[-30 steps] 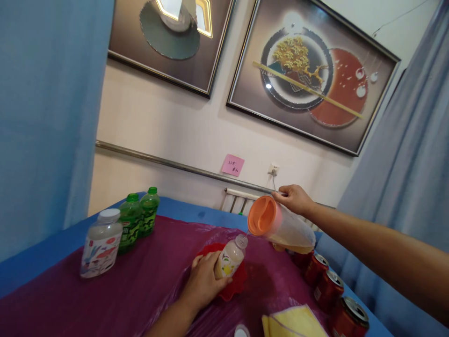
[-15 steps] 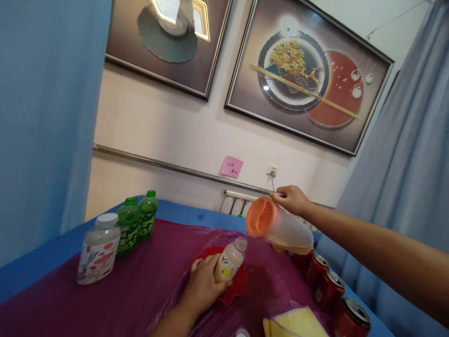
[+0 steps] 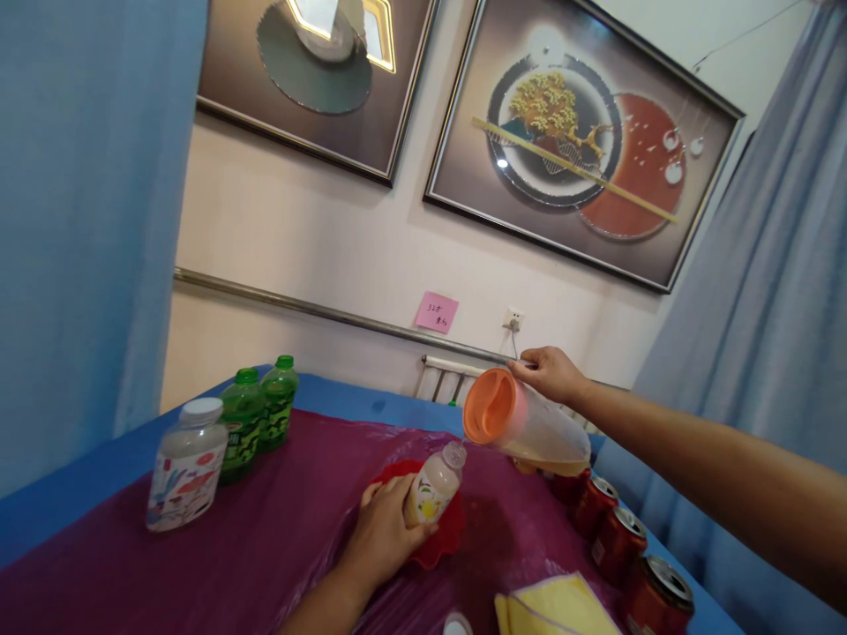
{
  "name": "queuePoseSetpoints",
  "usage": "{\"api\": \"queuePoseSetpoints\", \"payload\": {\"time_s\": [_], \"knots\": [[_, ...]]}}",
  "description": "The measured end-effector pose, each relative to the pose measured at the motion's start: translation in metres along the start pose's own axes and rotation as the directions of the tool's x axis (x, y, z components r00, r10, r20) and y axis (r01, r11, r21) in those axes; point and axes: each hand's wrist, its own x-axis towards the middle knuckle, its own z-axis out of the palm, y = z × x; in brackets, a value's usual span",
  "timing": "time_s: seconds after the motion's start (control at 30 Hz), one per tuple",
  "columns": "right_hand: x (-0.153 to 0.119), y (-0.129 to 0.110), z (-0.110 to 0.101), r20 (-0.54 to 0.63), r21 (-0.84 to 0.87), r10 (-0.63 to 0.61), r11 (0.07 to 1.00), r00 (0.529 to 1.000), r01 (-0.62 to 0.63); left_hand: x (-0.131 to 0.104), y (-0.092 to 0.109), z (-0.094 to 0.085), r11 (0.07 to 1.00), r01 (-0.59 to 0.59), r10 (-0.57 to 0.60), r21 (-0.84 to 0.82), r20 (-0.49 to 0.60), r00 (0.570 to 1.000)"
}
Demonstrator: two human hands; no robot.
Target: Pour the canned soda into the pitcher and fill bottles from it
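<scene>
My left hand point(image 3: 384, 529) is wrapped round a small clear bottle point(image 3: 435, 488) with a lemon label, tilted to the right above a red scalloped dish point(image 3: 440, 545). The bottle has no cap on its mouth. My right hand point(image 3: 550, 374) grips the handle of a clear plastic pitcher point(image 3: 546, 434) with an orange lid point(image 3: 490, 406). The pitcher lies almost on its side, pale yellowish liquid along its lower wall. Its lid edge is just above the bottle's mouth, with a thin trickle seeming to run between them.
On the left stand a white-capped jar point(image 3: 187, 467) and two green bottles point(image 3: 242, 423). Several red cans point(image 3: 618, 540) line the right edge. A folded yellow cloth point(image 3: 559, 608) and a white cap point(image 3: 456, 624) lie nearest me. Purple sheeting point(image 3: 265, 538) covers the blue table point(image 3: 344, 394).
Almost nothing differs. Both hands keep the bottle and the tilted pitcher in nearly the same place; the whole view has shifted very slightly.
</scene>
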Motion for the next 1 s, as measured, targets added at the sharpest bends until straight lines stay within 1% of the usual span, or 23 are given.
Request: {"api": "queuePoseSetpoints", "payload": {"time_s": [0.67,1.0], "knots": [[0.0001,0.0020,-0.0003,0.002,-0.013,0.015,1.000,1.000,-0.015,0.0008,0.0017,-0.0027,0.999,0.017,-0.018,0.037,0.009,1.000],[-0.0006,0.0002,-0.0030,0.008,-0.045,0.009,0.999,1.000,-0.009,0.0021,0.0007,-0.0009,1.000,0.014,-0.014,0.022,0.015,1.000]]}}
